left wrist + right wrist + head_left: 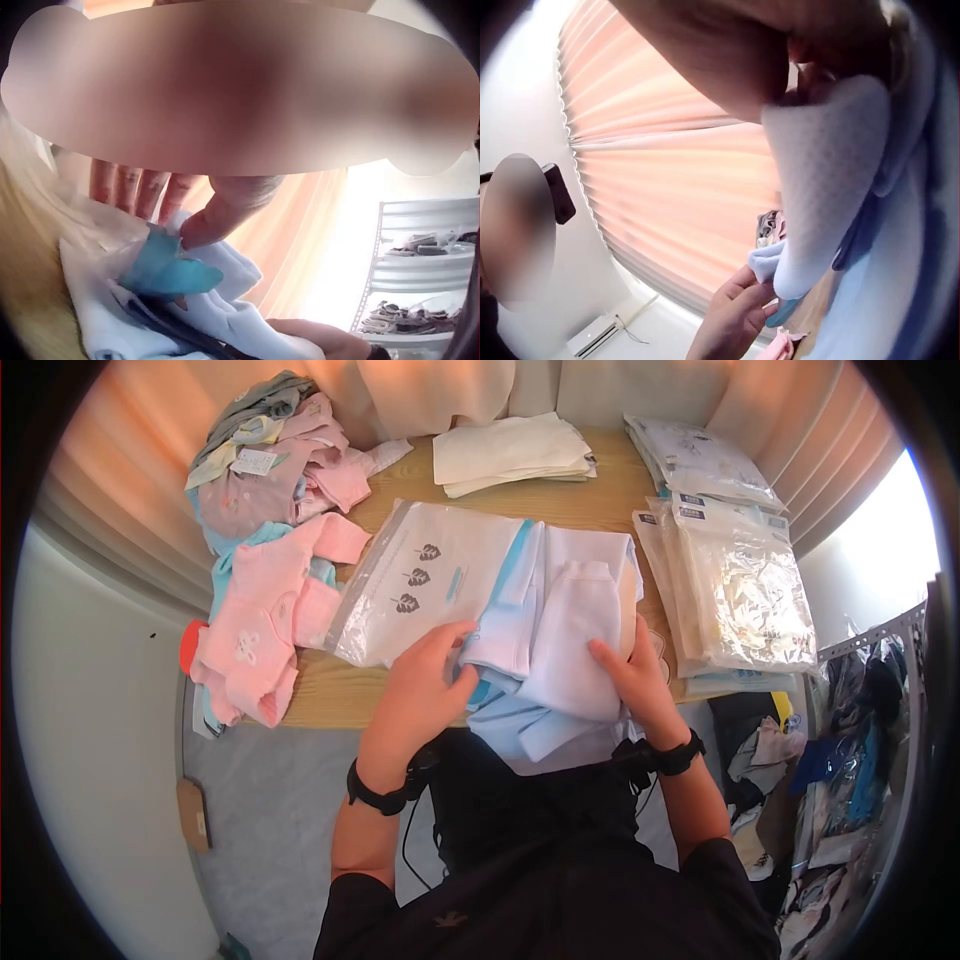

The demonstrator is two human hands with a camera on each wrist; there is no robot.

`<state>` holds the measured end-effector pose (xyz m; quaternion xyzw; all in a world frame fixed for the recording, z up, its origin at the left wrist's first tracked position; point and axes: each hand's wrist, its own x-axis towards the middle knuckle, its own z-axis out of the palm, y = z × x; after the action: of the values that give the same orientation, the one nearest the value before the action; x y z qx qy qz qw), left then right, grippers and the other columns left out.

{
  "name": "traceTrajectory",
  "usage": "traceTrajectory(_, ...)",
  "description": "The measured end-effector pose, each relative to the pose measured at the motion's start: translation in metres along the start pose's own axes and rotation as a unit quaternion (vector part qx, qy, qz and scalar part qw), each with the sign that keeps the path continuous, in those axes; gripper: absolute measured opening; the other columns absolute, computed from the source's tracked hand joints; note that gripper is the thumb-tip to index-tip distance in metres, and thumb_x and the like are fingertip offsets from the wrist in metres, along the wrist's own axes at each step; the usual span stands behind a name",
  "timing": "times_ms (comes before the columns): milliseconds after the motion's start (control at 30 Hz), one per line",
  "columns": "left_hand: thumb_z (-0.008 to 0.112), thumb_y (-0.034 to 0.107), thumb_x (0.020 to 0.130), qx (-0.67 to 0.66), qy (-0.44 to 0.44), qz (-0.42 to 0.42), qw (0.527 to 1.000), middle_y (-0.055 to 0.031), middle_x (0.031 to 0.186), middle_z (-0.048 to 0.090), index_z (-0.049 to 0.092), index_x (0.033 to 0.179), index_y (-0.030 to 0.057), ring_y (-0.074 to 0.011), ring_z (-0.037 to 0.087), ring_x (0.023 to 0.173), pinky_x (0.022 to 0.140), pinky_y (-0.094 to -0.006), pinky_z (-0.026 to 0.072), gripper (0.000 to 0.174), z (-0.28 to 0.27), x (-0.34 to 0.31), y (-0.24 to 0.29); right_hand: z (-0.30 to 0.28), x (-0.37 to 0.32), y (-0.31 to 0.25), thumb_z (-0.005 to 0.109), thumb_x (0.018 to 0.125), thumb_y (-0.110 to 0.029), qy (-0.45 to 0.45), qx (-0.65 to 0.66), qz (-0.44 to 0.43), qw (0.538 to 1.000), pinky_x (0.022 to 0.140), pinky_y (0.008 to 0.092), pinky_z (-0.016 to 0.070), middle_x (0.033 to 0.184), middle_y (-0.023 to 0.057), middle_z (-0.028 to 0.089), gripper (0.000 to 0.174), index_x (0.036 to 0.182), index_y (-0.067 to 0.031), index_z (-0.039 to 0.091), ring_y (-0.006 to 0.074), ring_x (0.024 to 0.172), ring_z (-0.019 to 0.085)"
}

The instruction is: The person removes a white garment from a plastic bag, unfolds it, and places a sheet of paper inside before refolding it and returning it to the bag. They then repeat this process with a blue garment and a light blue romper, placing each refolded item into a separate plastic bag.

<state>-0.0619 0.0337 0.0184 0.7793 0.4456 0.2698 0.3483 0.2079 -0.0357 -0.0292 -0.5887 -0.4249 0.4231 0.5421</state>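
A pale blue folded garment (575, 630) lies partly in a clear plastic bag (455, 540) with leaf prints and a teal edge strip. With thumb and fingers, my left hand (425, 680) pinches the bag's mouth beside the garment. The left wrist view shows the teal strip (169, 266) at the thumb. On the garment's right side, my right hand (643, 685) grips the cloth, thumb on top and the other fingers mostly hidden. The garment's lower folds hang over the table's front edge. Close up, the right wrist view has the ribbed pale cloth (821, 172) under that hand.
Pink baby clothes (255, 630) and a mixed clothes heap (270, 460) fill the table's left side. White sheets (510, 450) lie at the back. Packed clear bags (745, 590) are stacked at right. A metal rack (870, 760) with wrapped items stands beyond the table's right side.
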Motion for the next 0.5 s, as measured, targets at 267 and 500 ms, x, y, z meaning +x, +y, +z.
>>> traceTrajectory(267,0.062,0.006,0.09,-0.004,0.064,-0.009,0.998,-0.0138,0.107,0.071,0.069,0.114,-0.0001,-0.0227,0.067,0.089,0.078,-0.032,0.0544,0.026,0.004,-0.017,0.009,0.004,-0.003,-0.005,0.064,0.096,-0.011,0.005,0.058,0.014,0.998,0.088,0.0309,0.0534,0.123,0.0123,0.06,0.057,0.144,0.0007,0.036,0.0165,0.106,0.062)
traceTrajectory(500,0.066,0.013,0.096,-0.06,0.038,-0.133,0.989,-0.0098,0.092,0.074,0.069,0.114,-0.0041,-0.0133,0.066,0.078,0.075,-0.0269,0.0531,0.025,-0.002,-0.014,0.016,0.005,-0.005,-0.009,0.063,0.097,-0.009,-0.005,0.117,0.01,0.993,0.09,0.0309,0.0532,0.126,0.0122,0.059,0.059,0.147,-0.0005,0.034,0.0165,0.108,0.061)
